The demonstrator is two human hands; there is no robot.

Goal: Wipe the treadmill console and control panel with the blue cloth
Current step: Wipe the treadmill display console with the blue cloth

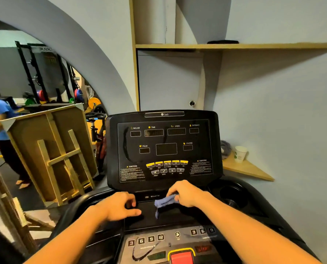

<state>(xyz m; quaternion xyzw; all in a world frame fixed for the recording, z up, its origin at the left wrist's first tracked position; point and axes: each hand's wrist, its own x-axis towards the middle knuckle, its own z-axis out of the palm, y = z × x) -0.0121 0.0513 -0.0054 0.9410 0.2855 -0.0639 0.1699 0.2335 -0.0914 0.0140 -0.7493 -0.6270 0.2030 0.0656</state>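
Observation:
The black treadmill console (163,147) stands upright ahead of me, with dark display windows and yellow buttons. Below it lies the grey control panel (158,242) with number keys and a red stop button. My right hand (185,194) grips a bunched blue cloth (165,203) just under the console's lower edge, over the black tray. My left hand (120,205) rests on the tray (178,218) to the left of the cloth, fingers curled down and thumb out, holding nothing.
A cup holder (233,195) sits right of the tray. A paper cup (239,153) and a grey rag (225,149) stand on a wooden corner shelf. At left, a mirror shows a wooden frame, weight racks and a person in blue.

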